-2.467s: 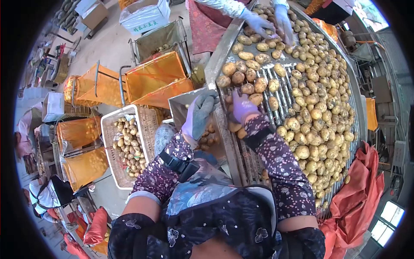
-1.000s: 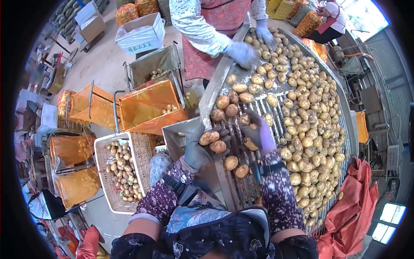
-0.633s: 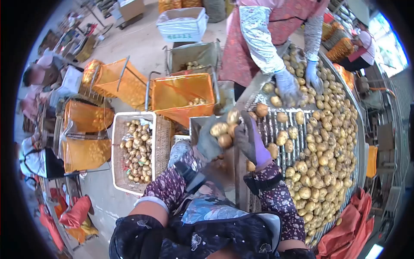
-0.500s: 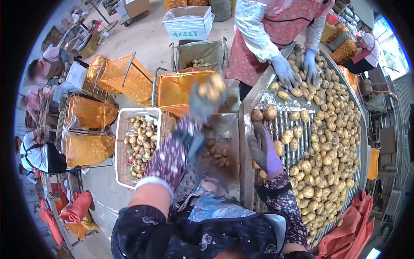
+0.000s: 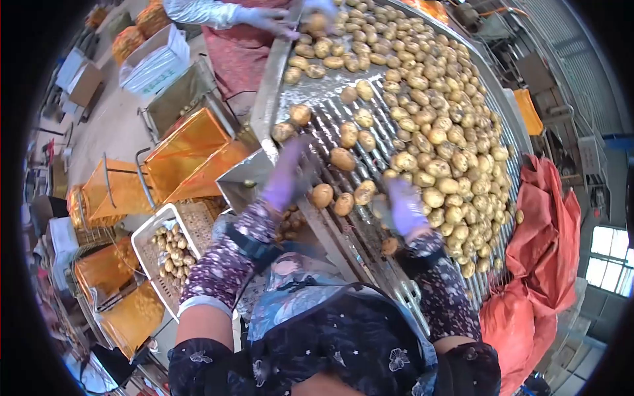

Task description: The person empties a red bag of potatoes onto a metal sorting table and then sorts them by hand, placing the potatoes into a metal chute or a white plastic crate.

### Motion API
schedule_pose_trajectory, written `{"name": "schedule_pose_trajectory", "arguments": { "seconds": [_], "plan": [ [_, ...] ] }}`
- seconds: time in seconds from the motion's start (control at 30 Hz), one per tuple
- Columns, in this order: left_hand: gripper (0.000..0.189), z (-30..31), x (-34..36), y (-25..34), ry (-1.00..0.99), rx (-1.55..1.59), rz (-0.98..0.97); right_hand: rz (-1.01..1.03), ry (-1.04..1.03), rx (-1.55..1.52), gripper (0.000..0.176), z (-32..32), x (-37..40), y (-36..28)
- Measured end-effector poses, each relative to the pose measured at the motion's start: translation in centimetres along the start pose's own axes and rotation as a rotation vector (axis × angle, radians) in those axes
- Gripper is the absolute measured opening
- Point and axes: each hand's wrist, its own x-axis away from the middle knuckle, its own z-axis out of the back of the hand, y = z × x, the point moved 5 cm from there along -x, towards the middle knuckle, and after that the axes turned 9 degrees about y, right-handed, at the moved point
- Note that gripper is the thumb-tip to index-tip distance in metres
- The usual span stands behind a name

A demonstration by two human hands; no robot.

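Observation:
My left hand [image 5: 288, 177], in a purple and dark glove, is over the metal edge of the slatted table [image 5: 261, 119], blurred by motion, its fingers hard to make out. Near its fingertips lie loose potatoes [image 5: 322, 195]. My right hand [image 5: 401, 206], gloved alike, is low over the slats beside the large potato pile [image 5: 456, 158]. Its fingers are partly smeared and hidden, so whether it holds anything is unclear. Several single potatoes lie on the slats between my hands.
Across the table a co-worker's gloved hands [image 5: 271, 20] reach to the potatoes. A white basket [image 5: 144, 247] of potatoes stands lower left, with orange mesh bags [image 5: 191, 155] beyond it. Red cloth sacks [image 5: 538, 244] lie at the right. A white lined box [image 5: 155, 61] is at upper left.
The view has turned toward the table. My left hand has come from above the orange bags, where it held potatoes, to the table edge. My right hand has moved toward the pile.

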Motion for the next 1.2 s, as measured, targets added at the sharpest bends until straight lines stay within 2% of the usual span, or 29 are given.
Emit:
{"name": "schedule_pose_trajectory", "arguments": {
  "seconds": [0.03, 0.07, 0.1, 0.13, 0.2, 0.27, 0.3, 0.37, 0.43, 0.47, 0.5, 0.53, 0.57, 0.6, 0.63, 0.67, 0.73, 0.8, 0.83, 0.87, 0.9, 0.93, 0.97, 1.03, 1.07, 1.1, 1.2],
  "plan": [
    [0.044, -3.0, 1.0, 1.7, -0.147, 0.084, -0.001, 0.017, -0.119, 0.100, 0.053, 0.6, -0.5, -3.1],
    [0.044, -5.6, 1.7, 3.6, -0.341, -0.142, -0.127, 0.167, 0.000, 0.054, 0.046, -2.7, -0.8, -1.7],
    [0.058, -8.9, 3.9, 2.8, -0.492, -0.366, -0.111, 0.070, -0.075, -0.220, 0.042, -1.6, -1.9, -1.9],
    [0.059, -9.7, 4.0, 3.0, -0.527, -0.420, -0.114, -0.032, -0.160, -0.496, 0.039, -0.1, -2.9, -2.5],
    [0.061, -10.8, 3.8, 2.7, -0.598, -0.532, -0.120, -0.076, 0.187, -0.248, 0.038, 3.2, -4.1, -0.4],
    [0.062, -11.3, 3.1, 1.1, -0.615, -0.564, -0.125, -0.129, 0.405, 0.195, 0.036, 5.8, -4.5, 2.6],
    [0.063, -11.3, 2.6, 0.0, -0.631, -0.584, -0.148, -0.134, 0.401, 0.349, 0.044, 4.4, -3.8, 5.4],
    [0.062, -11.4, 1.0, -0.5, -0.715, -0.674, -0.156, -0.241, 0.084, 0.461, 0.051, 4.2, -5.8, 4.0],
    [0.060, -11.7, -0.9, -2.7, -0.668, -0.825, -0.255, -0.311, -0.176, 0.508, 0.056, 3.7, -8.8, 2.5],
    [0.059, -11.6, -2.0, -3.1, -0.638, -0.899, -0.306, -0.325, -0.218, 0.487, 0.052, 3.4, -10.2, 1.6],
    [0.059, -11.4, -3.1, -3.8, -0.659, -0.935, -0.209, -0.359, -0.129, 0.405, 0.051, 2.5, -11.4, 1.2],
    [0.062, -10.9, -4.2, -4.0, -0.683, -0.966, -0.110, -0.161, -0.252, 0.296, 0.054, -0.6, -12.1, 2.3],
    [0.057, -10.7, -5.1, -4.7, -0.557, -0.902, -0.048, -0.148, -0.405, 0.171, 0.057, 0.1, -12.6, -0.3],
    [0.053, -10.1, -5.4, -5.4, -0.495, -0.839, -0.044, -0.023, -0.230, 0.297, 0.062, -1.0, -11.9, -2.2],
    [0.055, -9.7, -5.6, -6.3, -0.420, -0.825, -0.099, -0.122, -0.442, 0.033, 0.054, 1.9, -11.7, -4.8],
    [0.057, -9.1, -5.8, -6.7, -0.347, -0.810, -0.152, 0.127, -0.186, 0.111, 0.047, 1.0, -10.7, -6.0],
    [0.056, -7.9, -5.4, -7.3, -0.325, -0.726, -0.158, 0.178, -0.307, -0.507, 0.046, 1.4, -9.9, -4.3],
    [0.053, -6.7, -4.9, -6.2, -0.235, -0.635, -0.232, 0.206, 0.198, -0.145, 0.038, 3.4, -10.2, -0.5],
    [0.046, -7.6, -4.8, -7.6, -0.409, -0.578, -0.072, 0.145, 0.207, 0.030, 0.038, 3.9, -11.0, 1.0],
    [0.040, -7.6, -5.3, -6.0, -0.535, -0.693, -0.044, 0.085, 0.240, 0.189, 0.038, 4.2, -12.3, 2.6],
    [0.037, -7.3, -4.8, -4.8, -0.398, -0.671, -0.113, 0.138, 0.232, 0.370, 0.035, 2.1, -13.2, 4.7],
    [0.045, -7.2, -4.1, -3.9, -0.262, -0.611, -0.149, 0.144, 0.121, 0.427, 0.032, 0.4, -14.0, 5.6],
    [0.050, -8.0, -3.0, -4.6, -0.227, -0.687, -0.177, 0.167, 0.035, 0.494, 0.032, -1.2, -14.4, 6.3],
    [0.060, -8.3, -3.4, -4.3, -0.397, -0.643, -0.006, 0.132, -0.110, 0.655, 0.035, -3.6, -16.5, 6.6],
    [0.061, -8.1, -3.3, -4.7, -0.375, -0.633, -0.023, 0.070, -0.179, 0.736, 0.038, -4.3, -17.2, 6.7],
    [0.062, -8.3, -2.7, -5.2, -0.368, -0.617, -0.036, -0.063, -0.388, 0.756, 0.036, -5.4, -17.7, 7.6],
    [0.062, -7.5, -2.8, -5.9, -0.423, -0.577, -0.037, -0.164, -0.423, 0.930, 0.031, -5.3, -17.4, 6.3]
  ]
}}
